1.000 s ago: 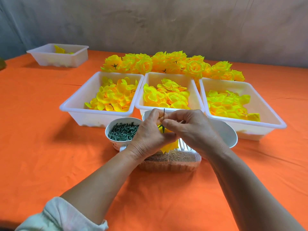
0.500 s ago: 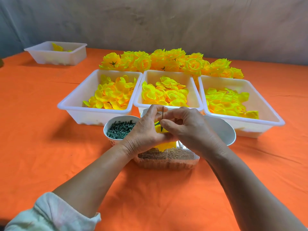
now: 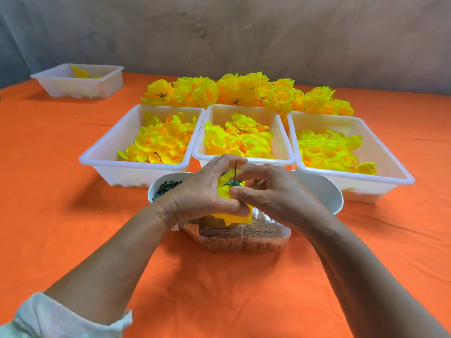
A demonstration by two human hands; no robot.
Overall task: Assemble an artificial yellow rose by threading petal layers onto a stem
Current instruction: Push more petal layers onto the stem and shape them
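left hand: fingers curled round the stacked petal layers, cupping them from the left. right hand: thumb and bent fingers pinch the same stack from the right, the thumb tip just beside the green calyx. the two hands touch below the flower and neither has a free finger spread wide.

the stem is a thin dark wire that rises from the middle of the calyx, between the two thumbs. its long axis is near upright and its free tip points up and slightly away from the person. the flower is thus held underside up, with the calyx seated on top of the petals.

judgement: any further sliding must run down along this upright axis. the right hand is the nearer to the calyx and looks better placed to press it, with the left acting as the support.

directly under the hands stands a clear container of brown filling. a bowl of green pieces lies to the left and a white bowl to the right. beyond are three petal trays, left, middle and right, then a row of finished roses, all on the orange tabletop.
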